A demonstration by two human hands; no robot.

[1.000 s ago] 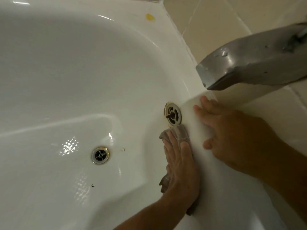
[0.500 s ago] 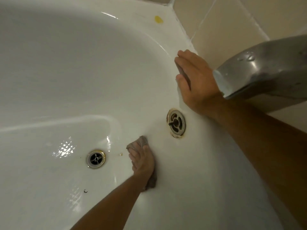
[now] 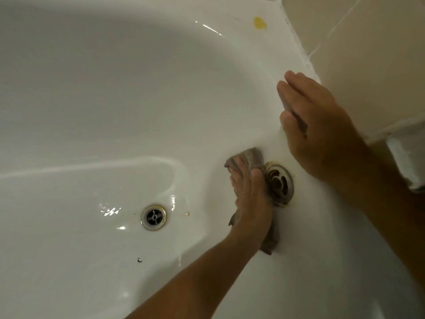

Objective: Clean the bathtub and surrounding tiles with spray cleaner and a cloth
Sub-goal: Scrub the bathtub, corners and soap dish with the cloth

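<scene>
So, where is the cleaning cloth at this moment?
In the head view the cloth lies right of centre on the tub's inner wall, pressed under the left hand, touching the left edge of the overflow fitting.

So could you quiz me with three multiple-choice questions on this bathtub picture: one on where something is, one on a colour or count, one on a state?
1. Where is the cloth?
A. beside the overflow fitting
B. on the floor drain
C. on the tiles

2. What colour is the spot on the tub rim?
A. red
B. yellow
C. blue

3. What is the left hand doing?
A. hanging idle
B. pressing the cloth on the tub wall
C. wringing the cloth in the air

Answers:
1 A, the cloth's edge meets the fitting.
2 B, it shows yellow on white.
3 B, the fingers lie flat on the cloth.
</scene>
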